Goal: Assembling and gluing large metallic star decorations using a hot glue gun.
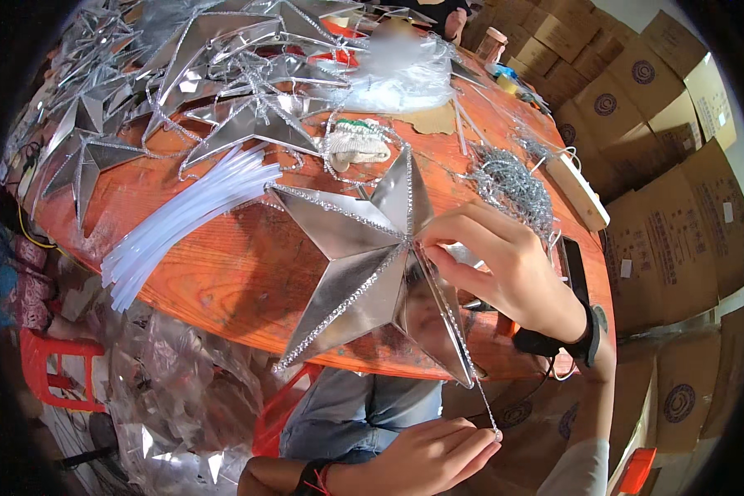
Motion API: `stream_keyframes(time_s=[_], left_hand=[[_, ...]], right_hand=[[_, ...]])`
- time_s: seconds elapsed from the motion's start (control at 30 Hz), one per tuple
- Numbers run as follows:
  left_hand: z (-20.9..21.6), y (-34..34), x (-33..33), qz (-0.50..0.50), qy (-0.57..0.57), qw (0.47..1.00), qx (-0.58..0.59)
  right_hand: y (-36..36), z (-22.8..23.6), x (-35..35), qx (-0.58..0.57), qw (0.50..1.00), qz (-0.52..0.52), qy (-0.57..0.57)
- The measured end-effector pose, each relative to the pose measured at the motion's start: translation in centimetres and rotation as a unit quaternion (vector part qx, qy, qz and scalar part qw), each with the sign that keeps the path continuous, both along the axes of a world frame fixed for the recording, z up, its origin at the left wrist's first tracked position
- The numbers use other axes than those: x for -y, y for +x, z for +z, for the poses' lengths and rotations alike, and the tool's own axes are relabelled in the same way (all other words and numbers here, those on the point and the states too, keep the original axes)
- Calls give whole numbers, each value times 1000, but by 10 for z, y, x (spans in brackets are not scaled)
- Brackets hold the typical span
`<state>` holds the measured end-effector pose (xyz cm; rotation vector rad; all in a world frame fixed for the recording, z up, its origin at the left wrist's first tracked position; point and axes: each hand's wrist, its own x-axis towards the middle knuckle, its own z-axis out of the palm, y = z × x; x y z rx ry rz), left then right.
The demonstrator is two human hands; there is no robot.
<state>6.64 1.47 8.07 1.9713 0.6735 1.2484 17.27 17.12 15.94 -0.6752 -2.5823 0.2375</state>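
A silver, mirror-faced five-pointed star [360, 285] leans over the table's near edge, with glittery beaded trim along several of its ridges. My right hand [508, 269] is closed in a pinch at the star's centre, where the trim lines meet. Below the star, my left hand [430, 455] pinches the loose end of a thin silver trim strand [485, 401] between thumb and forefinger. That strand runs up past the star's lower right tip and along that arm. What lies exactly between my right fingertips is partly hidden.
Translucent glue sticks [190, 219] lie at the left on the orange wooden table [215, 298]. More silver stars [252, 124] crowd the far left. Tangled silver trim [512, 186], a white power strip [577, 192] and a knitted glove [357, 145] lie around. Cardboard boxes [661, 240] line the right.
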Motion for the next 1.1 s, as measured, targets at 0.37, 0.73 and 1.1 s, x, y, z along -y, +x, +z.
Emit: stream_keyframes(time_s=[0.37,0.73,1.1], left_hand=[[-3,1,-3,-27,-10,999,-31],[-4,2,0,-5,62,998,12],[0,6,-4,-11,30,998,49]], right_hand=[[-4,-2,-2,15,998,24,61],[0,-2,1,18,998,4,52],[4,-5,3,39,993,37,107]])
